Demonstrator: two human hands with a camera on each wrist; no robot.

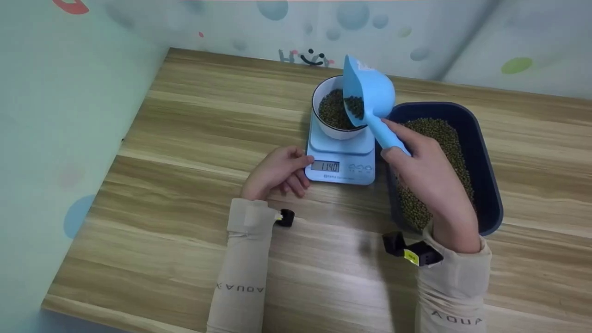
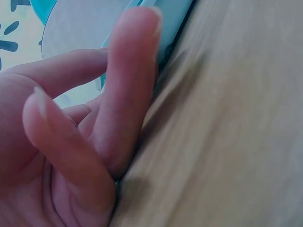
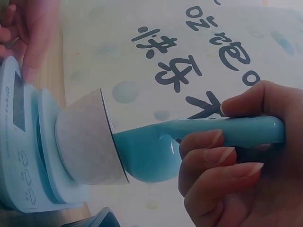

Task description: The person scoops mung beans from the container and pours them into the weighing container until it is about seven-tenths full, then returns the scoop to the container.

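My right hand (image 1: 428, 169) grips the handle of a light-blue scoop (image 1: 379, 90), also seen from the side in the right wrist view. The scoop is tilted over a white, dark-rimmed bowl (image 1: 340, 133), its mouth facing left. Small green beans (image 1: 355, 107) lie in the scoop, and more beans partly fill the bowl. Under the bowl is a light-blue kitchen scale (image 1: 342, 177), whose display reads about 114.0. My left hand (image 1: 277, 171) rests at the scale's left edge, thumb tip beside the display and the other fingers loosely bent near the table.
A dark-blue tub (image 1: 492, 199) of green beans stands right of the scale, beneath my right forearm. The wood-grain table (image 1: 185, 138) meets a patterned wall (image 1: 259, 27) behind the bowl and another wall at the left. Small cameras are strapped to both wrists.
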